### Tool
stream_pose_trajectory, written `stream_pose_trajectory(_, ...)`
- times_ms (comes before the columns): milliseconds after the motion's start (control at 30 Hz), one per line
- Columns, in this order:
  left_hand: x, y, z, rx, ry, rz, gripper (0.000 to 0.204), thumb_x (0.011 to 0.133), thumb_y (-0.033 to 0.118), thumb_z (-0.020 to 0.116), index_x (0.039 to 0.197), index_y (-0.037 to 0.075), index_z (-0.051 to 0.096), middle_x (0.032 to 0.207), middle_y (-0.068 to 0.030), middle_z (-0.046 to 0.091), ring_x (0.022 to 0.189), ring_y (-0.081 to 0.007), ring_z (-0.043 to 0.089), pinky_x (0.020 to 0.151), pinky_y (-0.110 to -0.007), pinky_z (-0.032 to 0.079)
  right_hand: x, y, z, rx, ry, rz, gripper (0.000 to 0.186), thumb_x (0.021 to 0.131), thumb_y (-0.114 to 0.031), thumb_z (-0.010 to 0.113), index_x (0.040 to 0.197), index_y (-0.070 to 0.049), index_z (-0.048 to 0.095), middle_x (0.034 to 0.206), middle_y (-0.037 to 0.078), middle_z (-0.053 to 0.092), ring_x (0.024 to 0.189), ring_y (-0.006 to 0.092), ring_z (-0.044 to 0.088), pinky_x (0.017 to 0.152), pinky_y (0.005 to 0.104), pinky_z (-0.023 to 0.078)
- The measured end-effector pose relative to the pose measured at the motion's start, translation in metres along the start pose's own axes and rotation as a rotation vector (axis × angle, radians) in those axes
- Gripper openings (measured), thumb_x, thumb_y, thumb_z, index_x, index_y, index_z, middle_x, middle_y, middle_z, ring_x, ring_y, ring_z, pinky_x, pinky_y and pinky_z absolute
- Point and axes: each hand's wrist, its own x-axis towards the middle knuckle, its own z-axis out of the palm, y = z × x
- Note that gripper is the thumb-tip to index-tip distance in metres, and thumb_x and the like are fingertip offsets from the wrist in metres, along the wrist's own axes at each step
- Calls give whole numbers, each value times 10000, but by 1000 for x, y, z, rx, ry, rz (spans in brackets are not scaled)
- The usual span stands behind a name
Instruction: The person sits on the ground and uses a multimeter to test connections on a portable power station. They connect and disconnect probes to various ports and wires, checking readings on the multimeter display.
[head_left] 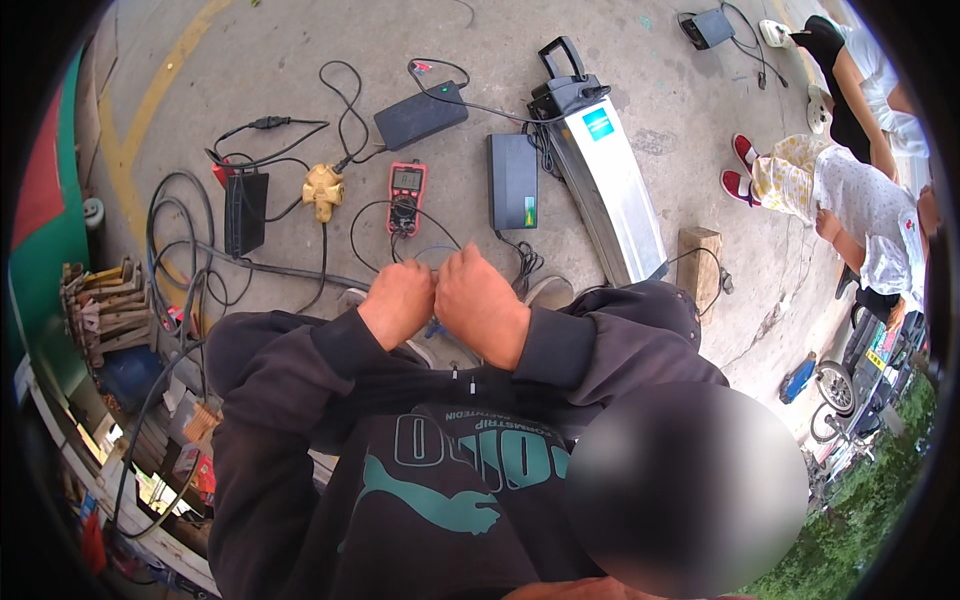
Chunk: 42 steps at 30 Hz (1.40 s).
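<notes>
My left hand (pixel 398 300) and my right hand (pixel 480 305) meet above my lap, both with curled fingers pinched round something mostly hidden, among thin leads and cable. Just beyond them a red multimeter (pixel 406 182) lies on the concrete, its leads looping toward my hands. Right of it are a black power brick (pixel 512 180) and a long silver battery case (pixel 615 200) with a black handle. Behind the meter lies another black brick (pixel 420 118). To its left are a yellow power splitter (pixel 323 190) and a black box (pixel 246 215), wired with black cables.
A wooden block (pixel 698 255) stands right of the battery. Two other people (pixel 855 215) are at the right, near parked bikes (pixel 840 385). Another charger (pixel 713 30) lies at the back. Coiled cables (pixel 172 205) and clutter (pixel 110 310) line the left beside a green board.
</notes>
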Motion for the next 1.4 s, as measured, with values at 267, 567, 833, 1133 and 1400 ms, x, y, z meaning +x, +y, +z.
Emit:
stream_pose_trajectory(267,1,-6,12,74,18,45,159,843,166,606,901,28,660,911,-134,663,908,-306,655,722,-401,555,7,-2,-11,67,-161,-11,300,917,-240,585,1121,-100,754,1119,71,704,1090,250,629,1003,447,412)
stream_pose_trajectory(567,-1,3,-2,185,34,140,143,817,132,617,891,21,667,938,-127,668,911,-279,656,696,-398,563,-4,99,-48,551,-13,12,297,933,-307,665,1046,-32,677,985,165,697,1004,362,677,838,452,532)
stream_pose_trajectory(833,-35,11,-4,179,138,26,131,795,146,635,864,35,645,926,-99,626,919,-249,628,733,-359,528,86,391,87,598,476,909,582,865,-417,633,1012,144,682,1088,356,670,1087,493,638,931,487,509)
stream_pose_trajectory(1133,-87,47,10,26,-2,-174,326,785,254,733,998,26,637,1056,-124,621,992,-259,619,857,-365,503,139,415,147,934,130,649,399,876,-316,751,955,75,733,671,49,600,552,139,510,529,319,416)
stream_pose_trajectory(1400,-64,53,-16,63,105,-42,325,811,152,654,1091,-12,648,1186,-169,639,1033,-275,633,893,-377,510,75,386,95,773,341,659,460,886,-343,739,1086,71,727,765,82,658,645,147,567,590,317,463)
